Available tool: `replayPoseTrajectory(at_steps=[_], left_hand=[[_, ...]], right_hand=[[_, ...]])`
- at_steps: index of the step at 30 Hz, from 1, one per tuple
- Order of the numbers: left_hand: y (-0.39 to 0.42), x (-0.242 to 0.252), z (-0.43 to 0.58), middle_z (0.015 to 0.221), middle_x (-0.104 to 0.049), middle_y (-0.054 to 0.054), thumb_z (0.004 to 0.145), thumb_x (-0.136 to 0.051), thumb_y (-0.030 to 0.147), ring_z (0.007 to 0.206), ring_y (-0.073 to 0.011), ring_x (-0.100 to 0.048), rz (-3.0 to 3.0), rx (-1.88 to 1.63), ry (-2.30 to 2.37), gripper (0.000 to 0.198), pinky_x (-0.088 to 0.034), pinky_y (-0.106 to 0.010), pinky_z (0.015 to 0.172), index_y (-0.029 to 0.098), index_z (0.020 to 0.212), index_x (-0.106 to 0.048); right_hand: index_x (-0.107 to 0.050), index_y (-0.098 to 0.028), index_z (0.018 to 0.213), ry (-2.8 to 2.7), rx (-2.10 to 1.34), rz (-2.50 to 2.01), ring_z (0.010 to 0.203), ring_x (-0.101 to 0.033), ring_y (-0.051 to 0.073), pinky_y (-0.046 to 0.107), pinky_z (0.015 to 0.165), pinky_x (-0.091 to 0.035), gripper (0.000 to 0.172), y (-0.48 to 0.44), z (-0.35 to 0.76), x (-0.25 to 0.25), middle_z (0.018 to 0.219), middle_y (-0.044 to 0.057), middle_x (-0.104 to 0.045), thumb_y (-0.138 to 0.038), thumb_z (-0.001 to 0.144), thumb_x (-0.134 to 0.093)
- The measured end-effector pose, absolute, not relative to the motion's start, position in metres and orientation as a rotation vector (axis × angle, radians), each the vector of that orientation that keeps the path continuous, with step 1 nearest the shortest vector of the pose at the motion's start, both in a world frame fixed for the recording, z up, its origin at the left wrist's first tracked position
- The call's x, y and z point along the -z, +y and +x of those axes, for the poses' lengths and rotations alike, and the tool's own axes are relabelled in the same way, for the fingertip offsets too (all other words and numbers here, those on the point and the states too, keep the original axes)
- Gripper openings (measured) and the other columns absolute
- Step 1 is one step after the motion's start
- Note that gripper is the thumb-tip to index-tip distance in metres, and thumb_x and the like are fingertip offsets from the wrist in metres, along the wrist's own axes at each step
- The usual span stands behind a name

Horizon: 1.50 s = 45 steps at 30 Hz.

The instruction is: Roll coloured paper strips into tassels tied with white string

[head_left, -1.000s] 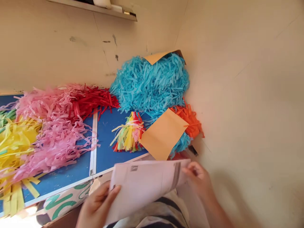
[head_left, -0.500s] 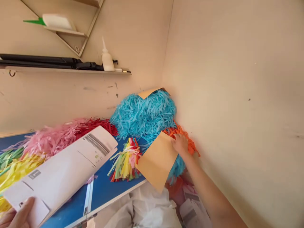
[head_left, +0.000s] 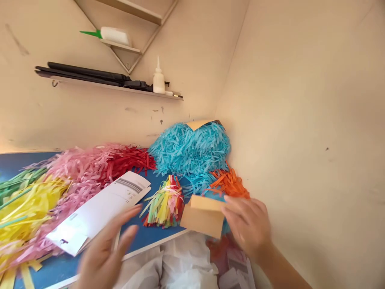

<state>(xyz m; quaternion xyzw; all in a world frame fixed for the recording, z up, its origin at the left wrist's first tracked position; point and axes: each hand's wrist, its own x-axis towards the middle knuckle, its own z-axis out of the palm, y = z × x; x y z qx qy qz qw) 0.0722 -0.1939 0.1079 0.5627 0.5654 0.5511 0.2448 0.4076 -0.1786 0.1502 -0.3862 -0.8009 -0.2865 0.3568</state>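
My right hand (head_left: 248,224) pinches the right edge of a tan piece of card (head_left: 203,220), whose upper part is folded over. My left hand (head_left: 108,249) is empty, its fingers apart, just in front of a folded white printed sheet (head_left: 102,208) lying on the blue table (head_left: 132,237). Between the sheet and the card lies a small tied bundle of multicoloured paper strips (head_left: 165,200). Behind the card are orange shredded paper strips (head_left: 230,182) and a big heap of light blue shredded paper (head_left: 192,150).
Pink (head_left: 81,164), red (head_left: 130,158) and yellow shredded paper (head_left: 33,204) cover the table's left side. Another tan card (head_left: 203,123) rests on the blue heap. Above, a wall shelf (head_left: 120,87) bears a white nozzle bottle (head_left: 159,80). White bags (head_left: 189,261) stand below the table's front edge.
My left hand has let go of the white sheet, now lying on the table. In my right hand the tan card has come lower and nearer, and its top now appears folded over.
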Motion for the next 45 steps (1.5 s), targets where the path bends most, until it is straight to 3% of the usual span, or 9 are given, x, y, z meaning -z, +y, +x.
replayPoseTrajectory(at_steps=[4, 8, 10, 14, 20, 25, 30, 36, 45], left_hand=[[-0.198, -0.109, 0.143, 0.121, -0.07, -0.011, 0.073, -0.067, 0.066, 0.115, -0.0327, -0.062, 1.566, -1.306, 1.048, 0.064, -0.051, -0.041, 0.098, 0.024, 0.121, -0.068], [-0.211, -0.1, 0.175, 0.08, -0.072, -0.006, 0.07, -0.077, 0.052, 0.073, -0.0202, -0.066, 1.169, -1.176, 0.999, 0.037, -0.053, -0.026, 0.064, 0.019, 0.085, -0.068], [-0.217, -0.095, 0.177, 0.069, -0.068, -0.002, 0.07, -0.078, 0.047, 0.062, -0.0149, -0.061, 0.988, -1.128, 0.97, 0.033, -0.047, -0.022, 0.056, 0.018, 0.076, -0.064], [-0.221, -0.091, 0.173, 0.068, -0.067, -0.001, 0.069, -0.079, 0.046, 0.059, -0.0128, -0.058, 0.929, -1.05, 0.984, 0.033, -0.043, -0.02, 0.053, 0.018, 0.078, -0.065], [-0.22, -0.086, 0.164, 0.069, -0.071, -0.005, 0.071, -0.076, 0.047, 0.062, -0.0162, -0.062, 1.059, -1.012, 1.074, 0.031, -0.048, -0.023, 0.057, 0.016, 0.075, -0.071], [-0.226, -0.085, 0.156, 0.069, -0.075, -0.004, 0.076, -0.074, 0.038, 0.063, -0.0188, -0.068, 1.261, -1.106, 1.161, 0.018, -0.054, -0.025, 0.059, 0.021, 0.072, -0.077], [-0.232, -0.092, 0.155, 0.075, -0.078, -0.004, 0.082, -0.069, 0.029, 0.068, -0.0208, -0.072, 1.489, -1.216, 1.086, 0.011, -0.058, -0.027, 0.062, 0.025, 0.079, -0.078], [-0.235, -0.1, 0.153, 0.079, -0.079, -0.004, 0.081, -0.072, 0.025, 0.074, -0.023, -0.073, 1.596, -1.277, 0.959, 0.005, -0.06, -0.038, 0.078, 0.026, 0.082, -0.077], [-0.233, -0.105, 0.163, 0.067, -0.073, -0.001, 0.08, -0.073, 0.017, 0.063, -0.0179, -0.067, 1.624, -1.27, 0.856, 0.011, -0.057, -0.034, 0.072, 0.027, 0.081, -0.077]], right_hand=[[-0.071, -0.018, 0.098, -2.129, 0.773, -0.792, 0.089, -0.069, 0.018, 0.033, 0.078, -0.041, 0.02, -0.223, 0.377, -0.168, 0.094, 0.005, -0.077, -0.01, 0.097, -0.052], [-0.071, -0.021, 0.097, -2.232, 0.641, -0.811, 0.084, -0.07, 0.015, 0.032, 0.077, -0.041, 0.019, -0.238, 0.379, -0.169, 0.092, 0.0, -0.078, -0.014, 0.097, -0.054], [-0.069, -0.023, 0.102, -2.314, 0.387, -0.833, 0.088, -0.069, 0.017, 0.033, 0.08, -0.043, 0.019, -0.239, 0.387, -0.17, 0.097, 0.002, -0.076, -0.031, 0.1, -0.051], [-0.063, -0.022, 0.116, -2.392, -0.208, -1.07, 0.094, -0.065, 0.021, 0.034, 0.083, -0.047, 0.047, -0.229, 0.396, -0.174, 0.104, 0.007, -0.072, -0.061, 0.097, -0.044], [-0.068, -0.022, 0.079, -2.434, -0.699, -1.222, 0.071, -0.062, 0.016, 0.031, 0.072, -0.041, 0.046, -0.21, 0.391, -0.163, 0.072, 0.001, -0.07, -0.052, 0.101, -0.042], [-0.067, -0.023, 0.078, -2.453, -0.69, -1.144, 0.067, -0.061, 0.013, 0.03, 0.072, -0.036, 0.035, -0.207, 0.392, -0.159, 0.069, -0.002, -0.069, -0.041, 0.101, -0.05], [-0.071, -0.025, 0.099, -2.539, -0.521, -1.036, 0.08, -0.064, 0.013, 0.032, 0.075, -0.034, 0.028, -0.211, 0.386, -0.163, 0.086, -0.001, -0.074, -0.041, 0.102, -0.048], [-0.07, -0.024, 0.089, -2.509, -0.429, -0.975, 0.074, -0.063, 0.012, 0.034, 0.071, -0.034, 0.023, -0.216, 0.377, -0.167, 0.08, -0.002, -0.074, -0.028, 0.101, -0.051], [-0.068, -0.02, 0.091, -2.498, -0.408, -0.92, 0.075, -0.063, 0.014, 0.035, 0.074, -0.033, 0.019, -0.223, 0.37, -0.164, 0.08, -0.001, -0.073, -0.025, 0.1, -0.052]])
